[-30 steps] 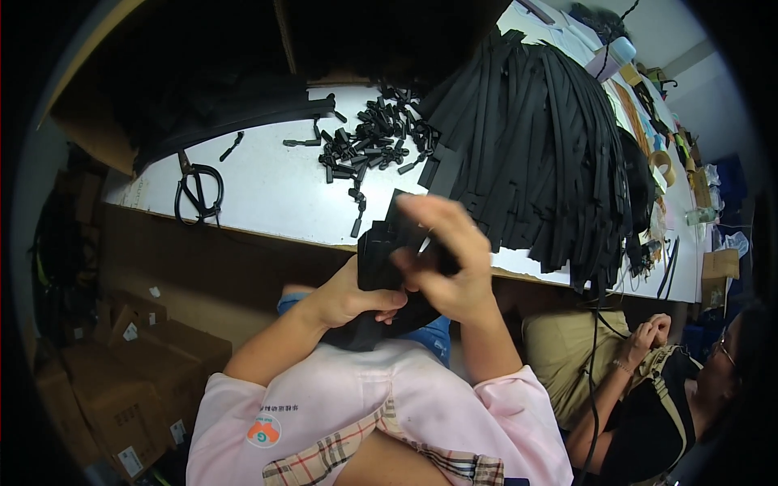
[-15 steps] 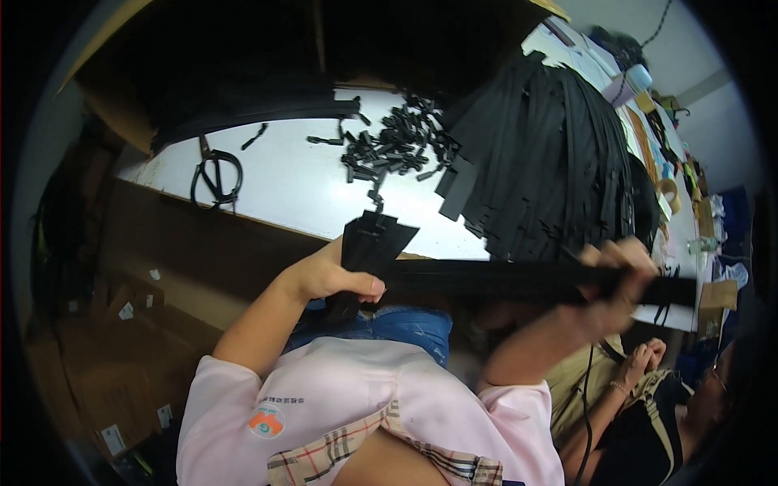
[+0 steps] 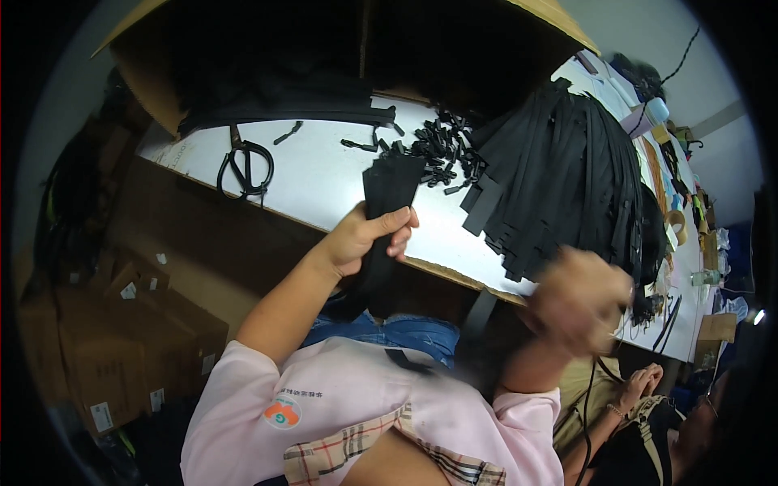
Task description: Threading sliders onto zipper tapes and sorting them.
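Observation:
My left hand (image 3: pixel 377 235) is closed around a bundle of flat black strips (image 3: pixel 391 185). The upper ends fan out over the table edge, and the lower part hangs toward my lap. Small black pieces show at the top of the bundle. To the right, my right hand (image 3: pixel 579 300) is raised near the table's front edge and smeared by motion, so its fingers cannot be read. A blurred dark strip (image 3: pixel 478 312) lies between the two hands. Just beyond the right hand spreads a large heap of black strips (image 3: pixel 559 178).
Small black plastic pieces (image 3: pixel 446 150) are scattered on the white table (image 3: pixel 316 174). Black-handled scissors (image 3: pixel 245 166) lie at left. An open cardboard box (image 3: pixel 146 81) holding dark material stands behind. Cartons (image 3: pixel 121 348) sit at lower left; another person (image 3: pixel 624 413) sits at right.
My left hand has raised the bundle toward the table. The long strip stretched sideways between my hands is no longer taut, and my right hand has moved left.

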A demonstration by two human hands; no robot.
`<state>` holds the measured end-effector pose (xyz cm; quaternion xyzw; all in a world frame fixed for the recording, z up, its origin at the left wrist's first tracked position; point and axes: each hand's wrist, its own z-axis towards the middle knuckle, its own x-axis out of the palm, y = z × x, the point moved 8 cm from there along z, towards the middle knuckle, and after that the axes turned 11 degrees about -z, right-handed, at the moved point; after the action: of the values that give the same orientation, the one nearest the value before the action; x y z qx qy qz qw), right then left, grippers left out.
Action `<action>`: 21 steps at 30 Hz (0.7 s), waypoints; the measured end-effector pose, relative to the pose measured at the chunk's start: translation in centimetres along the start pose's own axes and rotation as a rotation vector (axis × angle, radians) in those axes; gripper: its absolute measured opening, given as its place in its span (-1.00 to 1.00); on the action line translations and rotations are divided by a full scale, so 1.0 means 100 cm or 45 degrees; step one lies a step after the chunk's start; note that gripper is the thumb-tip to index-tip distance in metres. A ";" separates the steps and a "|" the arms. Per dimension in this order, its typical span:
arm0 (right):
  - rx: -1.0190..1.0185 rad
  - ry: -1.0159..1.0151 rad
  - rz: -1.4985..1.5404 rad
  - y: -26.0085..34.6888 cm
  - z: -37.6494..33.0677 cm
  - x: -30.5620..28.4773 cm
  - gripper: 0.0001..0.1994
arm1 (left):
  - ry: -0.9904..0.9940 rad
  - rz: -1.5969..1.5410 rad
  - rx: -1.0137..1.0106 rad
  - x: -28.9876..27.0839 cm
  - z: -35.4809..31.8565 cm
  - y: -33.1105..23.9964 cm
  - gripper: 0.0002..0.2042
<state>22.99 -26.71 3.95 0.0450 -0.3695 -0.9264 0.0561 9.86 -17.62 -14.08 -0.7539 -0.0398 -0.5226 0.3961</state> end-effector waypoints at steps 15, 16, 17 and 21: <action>1.180 0.181 -0.209 -0.129 -0.077 0.063 -0.37 | 0.057 -0.303 0.215 0.039 -0.010 -0.020 -0.85; 1.365 0.225 -0.132 -0.134 -0.092 0.074 -0.46 | 0.023 -0.410 0.240 0.036 -0.007 -0.025 -0.85; 1.201 0.192 -0.207 -0.135 -0.087 0.077 -0.54 | -0.010 -0.492 0.249 0.028 -0.004 -0.027 -0.81; 1.253 0.155 0.027 -0.147 -0.097 0.089 -0.69 | 0.020 -0.144 0.321 0.041 -0.011 -0.036 -0.54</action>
<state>14.33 -23.91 -13.63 0.1164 -0.7597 -0.6370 0.0591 9.15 -17.33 -8.61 -0.6905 -0.1445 -0.5410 0.4579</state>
